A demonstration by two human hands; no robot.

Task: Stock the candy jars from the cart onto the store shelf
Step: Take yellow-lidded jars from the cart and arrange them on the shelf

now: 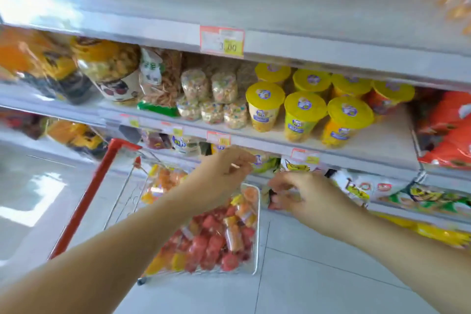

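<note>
- Head view, wire cart (258, 211): it has a red handle (89, 199) and stands on the tiled floor (318, 275) just beside the shelving, lower left of centre on my feed.
- Candy jars (216, 245): clear containers of red, orange and yellow sweets, packed together inside the cart's basket.
- Pastel candy jars (224, 88): clear, filled with pale speckled sweets, and stacked two rows high on the middle shelf (382, 140).
- Yellow-lidded cups (304, 115): upright in two rows on the same shelf, just right of the pastel candy jars.
- Stick-snack bag (163, 79): stands just left of the pastel candy jars.
- Left hand (226, 171): stretched over the cart, level with the front rail under the middle shelf. Its fingers are loosely curled and I see nothing in them.
- Right hand (303, 194): at the front of the lower shelf, near the snack bags (356, 187). Its fingers are bent, perhaps around something small and dark. Through the blur I cannot tell whether it grasps anything.
- Price tag (221, 41): clipped to the upper shelf rail and reads 3.00.
</note>
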